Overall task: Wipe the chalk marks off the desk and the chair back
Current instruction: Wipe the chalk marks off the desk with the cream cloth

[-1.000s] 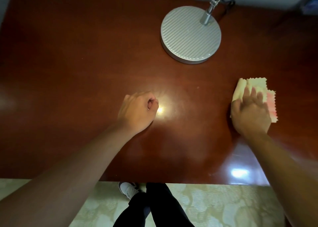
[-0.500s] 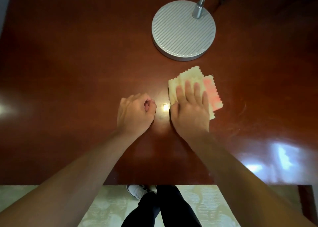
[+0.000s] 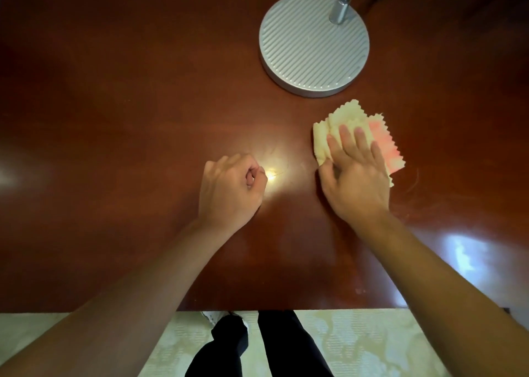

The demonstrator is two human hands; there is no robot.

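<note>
The dark red-brown desk (image 3: pixel 114 119) fills the view. My right hand (image 3: pixel 355 182) presses a folded cream and pink cloth (image 3: pixel 343 116) flat on the desk with straight fingers, just below the lamp base. My left hand (image 3: pixel 232 190) rests on the desk as a loose fist at the centre, holding nothing, next to a bright glare spot. Faint thin curved marks (image 3: pixel 414 182) show on the wood just right of the cloth, and fainter ones beside the glare. The chair is out of view.
A round ribbed silver lamp base (image 3: pixel 313 43) with its pole stands at the back, just beyond the cloth. The desk's front edge runs along the bottom, with pale patterned floor (image 3: pixel 357 342) and my dark-trousered legs (image 3: pixel 286 348) below it.
My right hand swept the cloth left from the desk's right side to beside my left fist, then slid it back a little to the right. My left hand stayed put.
</note>
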